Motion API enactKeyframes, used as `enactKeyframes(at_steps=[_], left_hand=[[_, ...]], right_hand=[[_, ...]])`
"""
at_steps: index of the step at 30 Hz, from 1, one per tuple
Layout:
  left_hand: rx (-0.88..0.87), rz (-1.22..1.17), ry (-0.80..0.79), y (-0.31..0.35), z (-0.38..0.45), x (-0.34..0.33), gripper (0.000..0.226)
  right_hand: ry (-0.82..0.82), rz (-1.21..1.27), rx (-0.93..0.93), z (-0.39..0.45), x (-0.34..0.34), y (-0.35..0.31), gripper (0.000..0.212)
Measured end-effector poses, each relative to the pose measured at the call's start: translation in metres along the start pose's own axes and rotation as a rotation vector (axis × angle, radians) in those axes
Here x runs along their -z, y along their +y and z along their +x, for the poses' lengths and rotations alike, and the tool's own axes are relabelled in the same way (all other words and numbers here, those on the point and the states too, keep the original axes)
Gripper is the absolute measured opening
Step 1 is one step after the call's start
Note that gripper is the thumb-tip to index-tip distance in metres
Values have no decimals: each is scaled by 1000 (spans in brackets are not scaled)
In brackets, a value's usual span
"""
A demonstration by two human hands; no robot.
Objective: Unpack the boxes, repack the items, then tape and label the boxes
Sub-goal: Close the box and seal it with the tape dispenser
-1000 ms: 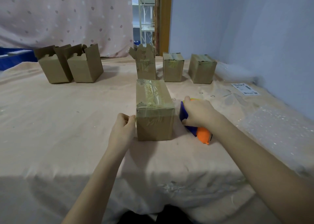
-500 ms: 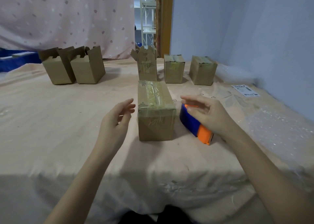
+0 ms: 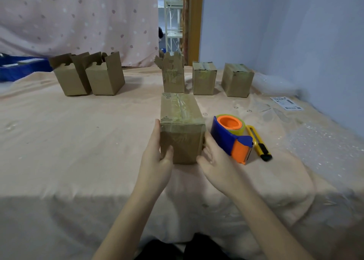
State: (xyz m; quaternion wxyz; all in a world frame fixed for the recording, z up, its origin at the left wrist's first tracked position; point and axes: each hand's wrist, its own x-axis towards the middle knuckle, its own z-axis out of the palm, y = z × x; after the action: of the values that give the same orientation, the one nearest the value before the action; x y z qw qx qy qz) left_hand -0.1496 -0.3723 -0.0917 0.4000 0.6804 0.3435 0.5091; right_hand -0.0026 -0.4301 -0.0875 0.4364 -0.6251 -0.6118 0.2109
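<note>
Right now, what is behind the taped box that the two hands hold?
Behind the taped box, held by the left hand and right hand, stands an open box, its lower edge hidden. Two closed boxes stand beside it.

You are looking at a makeshift packing station set up in a plain room, not a proper warehouse. The surface (image 3: 78,141) is draped in a peach cloth, with small cardboard boxes (image 3: 104,76) lined up along its far side, some open, some taped. A tape dispenser (image 3: 230,137), a yellow utility knife (image 3: 258,143), a printed shipping label (image 3: 286,103) and bubble wrap (image 3: 325,145) lie to your right. Behind hangs a pink dotted curtain (image 3: 78,17); a doorway (image 3: 173,19) shows white shelving beyond, and a blue bin (image 3: 21,68) sits at left.
</note>
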Motion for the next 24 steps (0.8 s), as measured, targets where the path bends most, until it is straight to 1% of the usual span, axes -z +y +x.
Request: enactKeyframes(at_steps=[1, 3, 5, 7, 8, 10, 11, 12, 15, 17, 19, 21, 24], left_hand=[[0, 20, 13, -3, -2, 2, 71], [16, 23, 1, -12, -9, 3, 72], [24, 1, -13, -10, -15, 4, 72], [26, -98, -45, -4, -14, 10, 68], [33, -156, -56, 1, -12, 18, 64], [33, -233, -86, 7, -5, 38, 53], [5, -221, -108, 8, 1, 48, 51], [-47, -157, -127, 9, 6, 57, 49], [-238, 90, -210, 9, 23, 71, 48], [-343, 186, -288, 9, 33, 72, 44], [-396, 234, -324, 8, 38, 70, 42], [-403, 228, -303, 6, 40, 70, 39], [-397, 193, -279, 1, 39, 70, 37]], right_hand=[[4, 81, 23, -3, -4, 1, 54], [-18, 225, 32, -10, -14, -4, 62], [-41, 256, 56, -14, -17, -2, 64], [-33, 225, 86, -7, -9, 11, 61], [-10, 192, 84, -4, -1, 13, 56], [79, 237, 120, 3, 19, 16, 55], [119, 242, 186, 8, 29, 17, 54], [141, 188, 254, 11, 38, 12, 51], [70, 63, 429, 26, 54, 7, 40], [3, 27, 457, 35, 60, 5, 37], [-71, 28, 470, 41, 62, 5, 35], [-120, 71, 473, 45, 63, 7, 32], [-146, 222, 417, 47, 66, 11, 33]])
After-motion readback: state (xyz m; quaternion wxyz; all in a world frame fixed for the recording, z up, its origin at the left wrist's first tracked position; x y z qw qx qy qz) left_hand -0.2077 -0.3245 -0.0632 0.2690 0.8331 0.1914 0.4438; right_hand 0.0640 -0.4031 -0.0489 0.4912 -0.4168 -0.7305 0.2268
